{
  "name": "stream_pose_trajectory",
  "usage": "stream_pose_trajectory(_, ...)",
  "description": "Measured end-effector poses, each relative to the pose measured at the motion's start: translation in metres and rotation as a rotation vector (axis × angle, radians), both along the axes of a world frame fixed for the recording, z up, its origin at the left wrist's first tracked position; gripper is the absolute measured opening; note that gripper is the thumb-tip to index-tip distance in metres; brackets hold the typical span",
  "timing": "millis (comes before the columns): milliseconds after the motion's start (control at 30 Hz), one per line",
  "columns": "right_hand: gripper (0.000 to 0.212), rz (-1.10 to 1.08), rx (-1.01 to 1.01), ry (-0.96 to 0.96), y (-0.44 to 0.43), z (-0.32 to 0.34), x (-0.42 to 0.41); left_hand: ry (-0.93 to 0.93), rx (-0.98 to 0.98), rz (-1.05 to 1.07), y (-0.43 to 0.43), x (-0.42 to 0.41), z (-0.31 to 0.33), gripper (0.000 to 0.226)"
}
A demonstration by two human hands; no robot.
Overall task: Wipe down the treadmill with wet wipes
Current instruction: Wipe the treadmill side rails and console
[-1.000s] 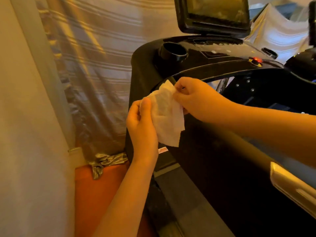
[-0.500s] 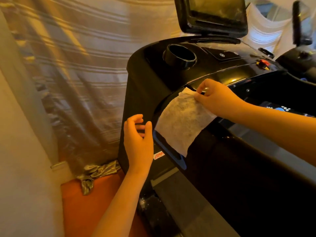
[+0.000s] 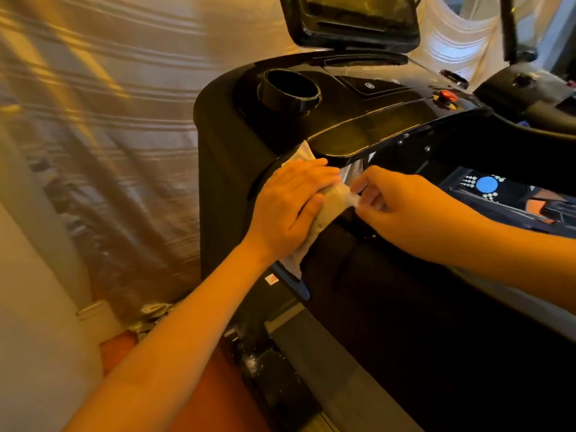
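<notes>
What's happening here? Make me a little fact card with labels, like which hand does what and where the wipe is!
Job: wiping the treadmill
Cloth: wet wipe, lying on the black rail below the console
Pressing: left hand, flat on the wipe
Pinching: right hand, at the wipe's right end
Nearby: cup holder, red button, screen

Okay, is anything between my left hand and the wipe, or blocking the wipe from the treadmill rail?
Nothing visible. The left hand lies flat on the wipe, pressing it directly against the treadmill's side rail; the right hand pinches the wipe's right end.
</notes>
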State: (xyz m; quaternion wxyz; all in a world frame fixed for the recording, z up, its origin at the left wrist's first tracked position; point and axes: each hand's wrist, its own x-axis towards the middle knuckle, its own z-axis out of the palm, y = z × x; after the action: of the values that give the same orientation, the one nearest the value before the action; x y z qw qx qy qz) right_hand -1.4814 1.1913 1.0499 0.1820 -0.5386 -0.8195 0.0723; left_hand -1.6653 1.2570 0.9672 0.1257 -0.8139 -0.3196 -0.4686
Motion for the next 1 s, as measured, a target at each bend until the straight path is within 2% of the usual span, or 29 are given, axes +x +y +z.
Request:
stream_pose_trajectory(133,0.062,0.000,-0.191,-0.179,-0.038,-0.001,0.020,-0.015,-0.028,0.048,0.010,-0.017,0.006,0.046)
stream_pose_trajectory(267,0.059,-0.013,-0.356,-0.192,-0.047,-0.009,0.031,-0.062,-0.033,0.083,0.012,-0.015,0.005,0.047)
stream_pose_trajectory(367,0.059,-0.006,-0.318,-0.209,-0.044,-0.014,0.030,-0.083,-0.007,0.080,0.002,-0.002,0.002,0.046)
stream_pose_trajectory(633,0.083,-0.001,-0.401,-0.181,-0.051,-0.009,0.044,-0.106,0.001,0.013,-0.044,0.049,-0.015,0.040)
stream_pose_trajectory(733,0.092,0.025,-0.448,-0.146,-0.058,-0.009,0.054,-0.022,-0.024,0.032,-0.049,0.055,-0.005,0.038)
stream_pose_trajectory(833,0.086,0.046,-0.449,-0.083,-0.062,-0.012,0.060,0.103,-0.058,0.033,-0.050,0.063,0.004,0.042)
stream_pose_trajectory(1000,0.051,0.017,-0.426,-0.028,-0.061,-0.017,0.063,0.264,-0.084,0.000,-0.045,0.065,0.018,0.042)
